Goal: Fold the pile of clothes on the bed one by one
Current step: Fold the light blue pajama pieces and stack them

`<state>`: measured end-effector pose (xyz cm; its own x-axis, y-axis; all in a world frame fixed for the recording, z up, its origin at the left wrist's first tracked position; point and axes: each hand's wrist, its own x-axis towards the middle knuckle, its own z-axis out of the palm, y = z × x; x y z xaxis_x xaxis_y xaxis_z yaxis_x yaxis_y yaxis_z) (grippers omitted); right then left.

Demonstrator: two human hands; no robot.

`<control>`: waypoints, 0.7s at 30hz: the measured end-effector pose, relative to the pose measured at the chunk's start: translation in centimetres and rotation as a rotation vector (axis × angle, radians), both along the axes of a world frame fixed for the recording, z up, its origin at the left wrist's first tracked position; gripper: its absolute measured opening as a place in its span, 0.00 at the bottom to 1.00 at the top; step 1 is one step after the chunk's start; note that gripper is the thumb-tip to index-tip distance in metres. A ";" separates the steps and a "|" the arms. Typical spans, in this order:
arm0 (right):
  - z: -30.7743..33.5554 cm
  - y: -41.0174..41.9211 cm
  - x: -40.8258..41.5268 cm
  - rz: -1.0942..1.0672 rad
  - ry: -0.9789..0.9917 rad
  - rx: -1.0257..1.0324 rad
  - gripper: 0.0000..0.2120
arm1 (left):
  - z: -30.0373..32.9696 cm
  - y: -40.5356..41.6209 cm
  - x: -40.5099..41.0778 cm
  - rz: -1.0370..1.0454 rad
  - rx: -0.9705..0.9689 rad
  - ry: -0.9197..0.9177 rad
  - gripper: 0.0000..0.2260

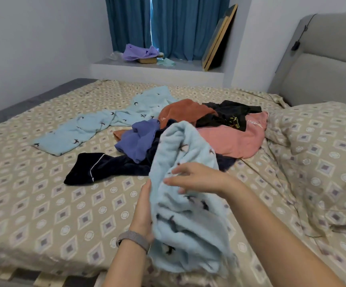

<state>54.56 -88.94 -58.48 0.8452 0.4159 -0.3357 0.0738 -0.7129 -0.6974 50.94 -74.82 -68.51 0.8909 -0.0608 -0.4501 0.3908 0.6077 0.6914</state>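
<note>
My left hand (144,210) lies flat along the left side of the light blue fleece garment (186,204), fingers straight and pressed to it, a grey band on the wrist. My right hand (192,178) reaches across from the right, fingers loosely spread and touching the top of the same bunch; whether any fingertip pinches the cloth I cannot tell. The garment is held up, bunched, over the near part of the bed (43,204), its far end trailing back onto the pile (199,131). To do this step well, I would find a hem or seam with each hand, shake the piece open and lay it flat on the bare sheet at near left before folding. The fleece looks thick and plush, printed with small dark birds, so it should hold a fold but stack bulky. A matching blue piece (97,127) lies spread to the far left. The pile holds a purple knit (136,139), a navy velvety piece with white piping (105,166), a rust top (184,110), a pink top (236,139) and a black garment (230,114), all limp and crumpled.
</note>
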 end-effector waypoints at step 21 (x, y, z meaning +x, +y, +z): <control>-12.0 -0.3 -0.3 -0.101 -0.440 0.251 0.21 | -4.3 4.0 -0.3 -0.529 1.279 0.135 0.20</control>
